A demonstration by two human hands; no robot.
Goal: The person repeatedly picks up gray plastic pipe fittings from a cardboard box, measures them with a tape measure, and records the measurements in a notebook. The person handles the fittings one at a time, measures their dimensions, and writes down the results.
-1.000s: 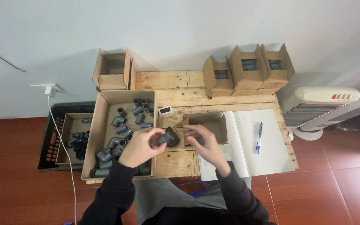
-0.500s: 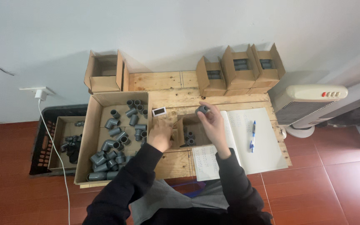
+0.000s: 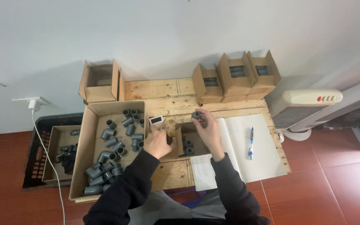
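Note:
My right hand [image 3: 205, 125] holds a small grey pipe fitting [image 3: 196, 115] up above a little open cardboard box [image 3: 179, 136] that has several grey fittings [image 3: 188, 147] inside. My left hand [image 3: 158, 142] rests on the left wall of that small box, fingers curled around its edge near a small round tan object [image 3: 171, 126]. To the left lies a large open cardboard box [image 3: 89, 137] full of grey elbow fittings [image 3: 112, 155]. All of it sits on a wooden pallet table [image 3: 159, 89].
An open notebook [image 3: 241, 146] with a blue pen [image 3: 251, 143] lies at right. Three small boxes [image 3: 235, 77] stand at the back right, one empty box [image 3: 98, 82] at back left. A white heater [image 3: 305, 106] stands right; a black crate [image 3: 42, 137] with a box of fittings left. A small white gauge [image 3: 156, 120].
My right hand has drifted slightly left with the fitting held over the small box. My left hand has stayed on the box's left wall. One second ago both hands held a fitting together.

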